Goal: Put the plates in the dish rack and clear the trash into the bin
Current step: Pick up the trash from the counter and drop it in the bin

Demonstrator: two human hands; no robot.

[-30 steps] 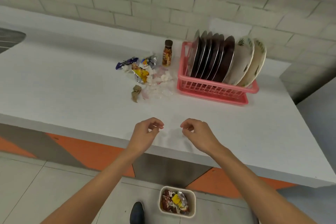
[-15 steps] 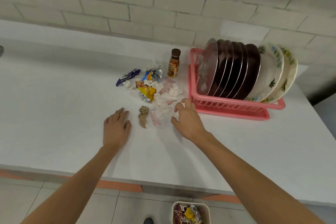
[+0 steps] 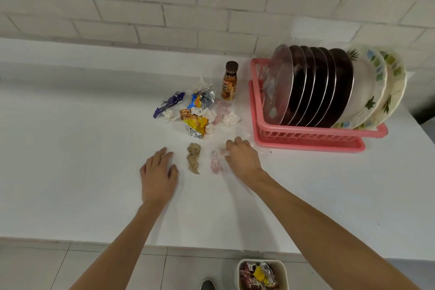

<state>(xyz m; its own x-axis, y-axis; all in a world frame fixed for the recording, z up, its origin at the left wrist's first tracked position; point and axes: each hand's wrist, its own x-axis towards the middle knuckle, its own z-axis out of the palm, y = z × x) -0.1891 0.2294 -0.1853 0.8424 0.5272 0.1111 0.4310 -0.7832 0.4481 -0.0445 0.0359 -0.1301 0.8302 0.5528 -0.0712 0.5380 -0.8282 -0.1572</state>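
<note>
Several dark plates and two patterned plates stand upright in a pink dish rack at the right of the white counter. Left of the rack lies a heap of crumpled wrappers and tissues. A brown paper wad lies nearer me. My left hand rests flat on the counter just left of that wad. My right hand has its fingers curled onto a clear plastic wrapper beside the wad. A small bin with trash in it stands on the floor below.
A small brown bottle stands upright between the trash heap and the rack. A white brick wall backs the counter. The counter's front edge runs across the bottom of the view, with tiled floor and a shoe tip beneath.
Both hands moved from the counter's front edge forward to the trash. The right hand has since curled down onto the clear wrapper; the left hand lies flat beside the brown wad.
</note>
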